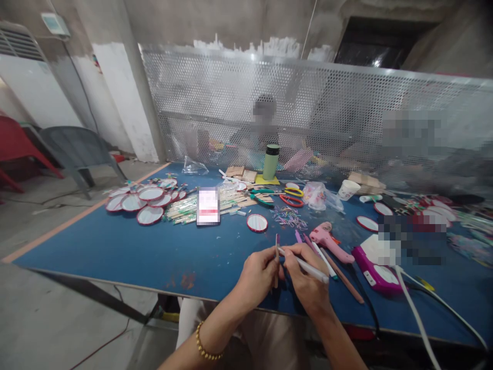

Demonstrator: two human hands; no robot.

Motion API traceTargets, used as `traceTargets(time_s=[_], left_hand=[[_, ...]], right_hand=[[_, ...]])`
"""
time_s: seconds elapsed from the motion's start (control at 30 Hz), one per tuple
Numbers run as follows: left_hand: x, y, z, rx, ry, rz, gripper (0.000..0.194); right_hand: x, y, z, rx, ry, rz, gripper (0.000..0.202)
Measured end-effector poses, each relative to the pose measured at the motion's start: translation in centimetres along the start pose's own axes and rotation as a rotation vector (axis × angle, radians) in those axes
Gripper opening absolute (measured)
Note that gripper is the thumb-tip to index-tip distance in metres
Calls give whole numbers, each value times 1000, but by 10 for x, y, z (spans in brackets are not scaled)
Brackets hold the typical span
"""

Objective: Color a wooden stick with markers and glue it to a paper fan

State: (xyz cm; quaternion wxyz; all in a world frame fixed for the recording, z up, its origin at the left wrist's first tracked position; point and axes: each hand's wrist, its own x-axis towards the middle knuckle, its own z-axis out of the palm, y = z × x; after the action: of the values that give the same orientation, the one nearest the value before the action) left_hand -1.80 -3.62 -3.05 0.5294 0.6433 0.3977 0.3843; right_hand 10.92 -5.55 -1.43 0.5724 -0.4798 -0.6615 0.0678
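My left hand [256, 275] pinches a thin flat wooden stick [277, 253] upright at the table's front edge; its top end looks purple. In my right hand [311, 288] a white marker pen [314, 272] is gripped like a writing tool, its tip at or very near the stick. Whether the tip touches cannot be made out. Just beyond my right hand lie several markers, among them a white one [324, 260], and a brown stick [342, 276]. A pink glue gun [329, 242] rests beside them. One round white disc with a red rim [257, 223] lies ahead of my hands.
To the left are stacked red-rimmed discs [149, 215], bundled sticks [181, 210] and a lit phone [208, 205]. Behind are pliers [262, 199], scissors [291, 198], colourful clips [288, 218], a green bottle [271, 163] and a perforated metal screen [215, 97]. A purple power strip [379, 275] with cables lies right.
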Motion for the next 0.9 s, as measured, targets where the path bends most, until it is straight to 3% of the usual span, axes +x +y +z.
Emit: traceTargets(time_s=[0.9], left_hand=[[1,-2,0,-10,4,12,26]], right_hand=[[-1,2,2,-22,6,-37,21]])
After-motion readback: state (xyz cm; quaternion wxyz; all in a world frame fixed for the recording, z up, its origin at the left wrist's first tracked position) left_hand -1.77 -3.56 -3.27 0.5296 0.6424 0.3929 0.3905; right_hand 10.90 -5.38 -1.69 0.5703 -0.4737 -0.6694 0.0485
